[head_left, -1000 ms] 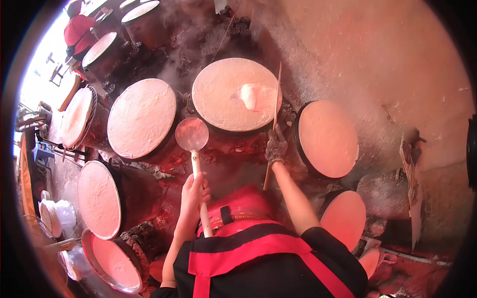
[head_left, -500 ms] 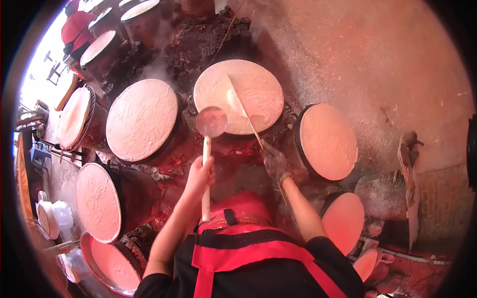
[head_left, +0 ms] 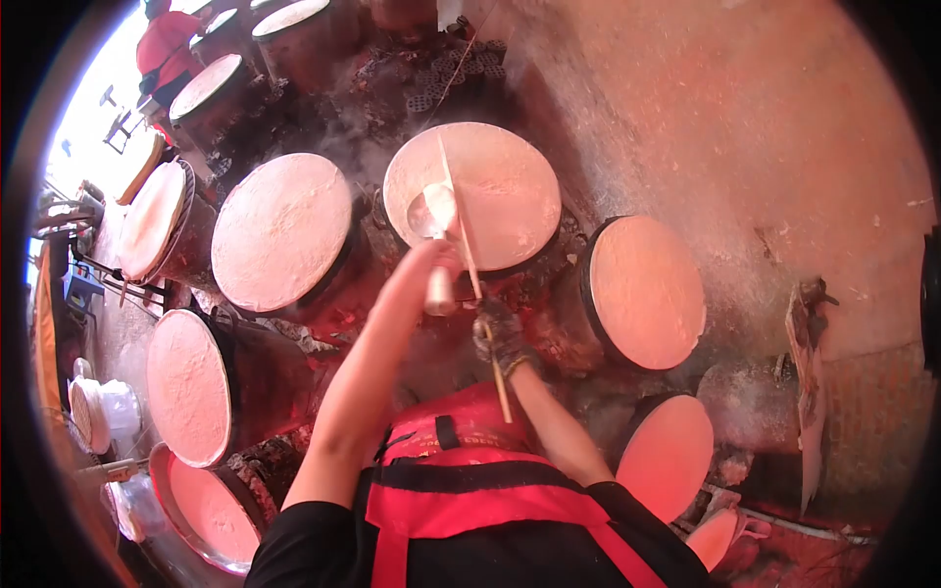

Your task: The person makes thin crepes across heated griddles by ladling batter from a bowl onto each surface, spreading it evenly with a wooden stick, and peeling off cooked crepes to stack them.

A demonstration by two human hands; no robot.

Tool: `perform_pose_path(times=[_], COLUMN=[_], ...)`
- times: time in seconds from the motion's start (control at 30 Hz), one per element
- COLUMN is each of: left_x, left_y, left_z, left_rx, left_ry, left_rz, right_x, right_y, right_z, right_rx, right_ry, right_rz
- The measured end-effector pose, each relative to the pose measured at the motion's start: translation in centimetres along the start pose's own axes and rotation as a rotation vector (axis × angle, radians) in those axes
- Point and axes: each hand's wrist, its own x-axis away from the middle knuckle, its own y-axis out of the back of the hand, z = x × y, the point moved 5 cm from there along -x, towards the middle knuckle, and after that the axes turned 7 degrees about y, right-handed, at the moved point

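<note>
My left hand (head_left: 436,261), blurred by motion, is closed around the pale handle of a ladle (head_left: 440,294). The ladle's round bowl is at the left side of the far middle pot (head_left: 520,186), against its pale, frothy contents, with a white patch beside it. On my right hand (head_left: 500,337) is a dark, dirty glove, and its fingers wrap round a long thin wooden stick (head_left: 469,240). That stick slants up from near my red apron (head_left: 470,431) and its far end lies over the same pot, just right of the ladle.
Several wide pots full of pale stuff stand around me, such as one at left (head_left: 282,230) and one at right (head_left: 649,294). Perforated dark briquettes (head_left: 461,73) lie beyond. Another person in red (head_left: 169,49) is at the upper left. Steam drifts about.
My left hand has moved forward, bringing the ladle from the pot's near edge in over its contents. My right hand has shifted left and closer to me, and the stick stands more upright.
</note>
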Motion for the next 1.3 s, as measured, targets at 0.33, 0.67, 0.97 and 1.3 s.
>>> perform_pose_path(times=[0.33,0.67,0.97,1.3], left_x=[14.9,29.0,47.9,58.9], left_y=[3.6,17.2,34.5,40.7], left_z=[3.1,14.8,19.9,20.0], left_rx=[-0.592,0.393,0.668,0.966], left_ry=[-0.336,-0.942,-1.488,-1.544], left_rz=[-0.419,-0.3,-0.36,-0.113], right_x=[3.1,-1.4,18.7,24.5], right_y=[-0.1,-20.5,-52.0,-63.9], right_z=[7.7,4.3,-0.7,-5.5], right_rx=[0.977,0.612,0.88,1.042], right_ry=[-0.029,0.387,0.933,1.19], right_rz=[0.263,0.791,1.353,1.402])
